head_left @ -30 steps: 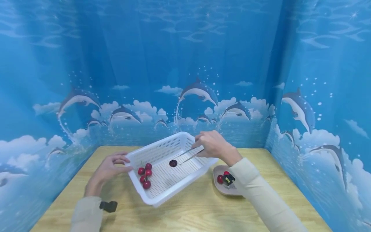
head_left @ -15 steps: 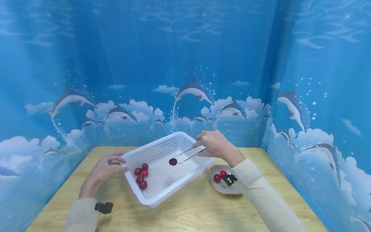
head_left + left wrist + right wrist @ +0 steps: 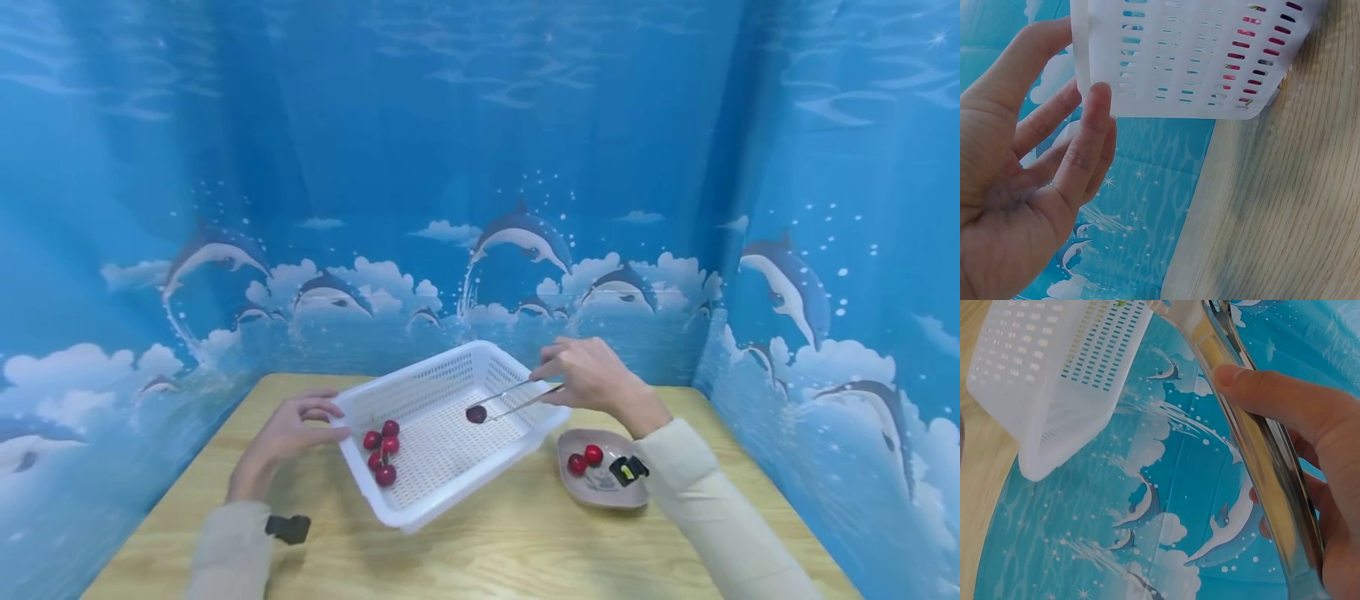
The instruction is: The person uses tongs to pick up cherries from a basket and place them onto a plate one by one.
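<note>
My left hand [image 3: 296, 429] pinches the left end of a white perforated basket [image 3: 442, 510], thumb and fingers at its rim; the left wrist view shows this hand [image 3: 1054, 144] at the rim too. The basket is tilted above the table. Several red cherries [image 3: 386, 475] lie together at its left end. In my right hand [image 3: 592, 375] is a pair of metal tongs [image 3: 1266, 469], reaching down into the basket from the right. A dark cherry [image 3: 476, 414] is at the tips of the tongs, over the basket floor.
A small beige dish [image 3: 600, 498] with two red cherries [image 3: 585, 459] stands on the wooden table [image 3: 480, 567], right of the basket and near my right forearm. Blue dolphin-print curtains [image 3: 480, 167] close in the back and both sides.
The tongs and the dark cherry have shifted right and slightly back relative to the basket. My right hand has moved right. My left hand keeps its grip; the whole view has shifted a little.
</note>
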{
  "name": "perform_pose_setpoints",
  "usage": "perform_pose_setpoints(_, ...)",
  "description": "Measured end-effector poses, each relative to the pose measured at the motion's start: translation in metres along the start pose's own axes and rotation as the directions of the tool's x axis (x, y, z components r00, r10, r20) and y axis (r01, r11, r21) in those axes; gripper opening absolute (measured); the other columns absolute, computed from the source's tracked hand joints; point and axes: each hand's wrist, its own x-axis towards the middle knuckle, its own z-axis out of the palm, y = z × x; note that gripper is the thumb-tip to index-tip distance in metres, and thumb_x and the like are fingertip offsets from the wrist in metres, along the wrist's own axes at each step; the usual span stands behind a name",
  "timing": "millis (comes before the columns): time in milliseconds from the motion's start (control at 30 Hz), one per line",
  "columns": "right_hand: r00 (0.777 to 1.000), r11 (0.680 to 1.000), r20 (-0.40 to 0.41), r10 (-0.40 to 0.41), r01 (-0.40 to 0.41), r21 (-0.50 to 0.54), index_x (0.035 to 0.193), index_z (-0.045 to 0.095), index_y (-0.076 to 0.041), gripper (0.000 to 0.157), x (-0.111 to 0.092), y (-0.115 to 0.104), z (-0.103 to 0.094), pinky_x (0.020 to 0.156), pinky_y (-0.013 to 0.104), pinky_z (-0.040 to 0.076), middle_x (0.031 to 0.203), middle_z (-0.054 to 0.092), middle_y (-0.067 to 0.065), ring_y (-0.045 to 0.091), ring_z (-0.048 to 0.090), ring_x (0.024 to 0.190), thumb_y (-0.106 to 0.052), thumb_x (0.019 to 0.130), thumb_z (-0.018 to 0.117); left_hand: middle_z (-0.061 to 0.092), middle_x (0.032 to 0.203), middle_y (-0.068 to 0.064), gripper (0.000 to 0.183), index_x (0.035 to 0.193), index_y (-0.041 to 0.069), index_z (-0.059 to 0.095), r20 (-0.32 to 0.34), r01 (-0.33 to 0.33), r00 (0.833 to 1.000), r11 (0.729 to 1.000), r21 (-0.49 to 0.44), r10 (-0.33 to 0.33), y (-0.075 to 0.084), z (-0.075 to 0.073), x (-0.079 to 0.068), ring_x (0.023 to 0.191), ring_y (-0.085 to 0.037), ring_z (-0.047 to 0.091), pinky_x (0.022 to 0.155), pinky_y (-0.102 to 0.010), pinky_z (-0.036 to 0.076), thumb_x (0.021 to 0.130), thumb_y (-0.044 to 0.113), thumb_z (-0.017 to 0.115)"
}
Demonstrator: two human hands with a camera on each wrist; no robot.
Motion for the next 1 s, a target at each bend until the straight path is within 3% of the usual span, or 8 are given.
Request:
perform_pose_setpoints(167, 1.000, 1.000, -0.012, -0.004, 0.004, -0.006, 0.111, 0.081, -0.028, 0.033, -0.003, 0.004, -0.001, 0.048, 0.014, 0.041, 0.112, 0.079, 0.002, 0.024, 0.074, 0.102, -0.039, 0.081, 0.087, 0.037, 0.165, -0.018, 0.046, 0.115, 0.001, 0.071, 0.002, 0.035, 0.999, 0.999, -0.024, -0.035, -0.002, 0.000, -0.003, 0.136, -0.043, 0.053, 0.110, -0.063, 0.047, 0.084, 0.032, 0.086)
perform_pose_setpoints(433, 1.000, 1.000, -0.024, -0.019, 0.019, -0.020, 0.111, 0.081, -0.026, 0.033, -0.012, 0.010, -0.009, 0.046, 0.013, 0.035, 0.103, 0.078, -0.001, 0.017, 0.070, 0.088, -0.038, 0.080, 0.088, 0.038, 0.164, -0.021, 0.049, 0.116, 0.000, 0.071, 0.003, 0.019, 1.000, 1.000, 0.006, -0.019, -0.001, -0.001, -0.004, 0.134, -0.044, 0.055, 0.108, -0.061, 0.049, 0.083, 0.033, 0.086)
perform_pose_setpoints(733, 0.999, 0.999, -0.040, 0.017, -0.018, -0.040, 0.109, 0.082, -0.026, 0.032, -0.025, 0.021, -0.017, 0.054, 0.021, 0.052, 0.108, 0.079, 0.002, 0.022, 0.073, 0.096, -0.038, 0.080, 0.088, 0.036, 0.166, -0.019, 0.051, 0.118, -0.001, 0.070, 0.005, 0.022, 1.000, 1.000, -0.011, -0.022, 0.001, -0.003, 0.001, 0.135, -0.043, 0.054, 0.110, -0.062, 0.048, 0.084, 0.033, 0.086)
perform_pose_setpoints(1000, 0.998, 0.997, -0.011, 0.064, -0.064, -0.044, 0.111, 0.081, -0.025, 0.032, -0.042, 0.032, -0.022, 0.055, 0.024, 0.054, 0.110, 0.078, 0.003, 0.026, 0.073, 0.100, -0.034, 0.081, 0.088, 0.035, 0.166, -0.020, 0.053, 0.117, -0.002, 0.070, 0.016, 0.013, 1.000, 1.000, -0.015, -0.013, 0.002, 0.001, 0.003, 0.136, -0.045, 0.053, 0.110, -0.062, 0.048, 0.082, 0.034, 0.087)
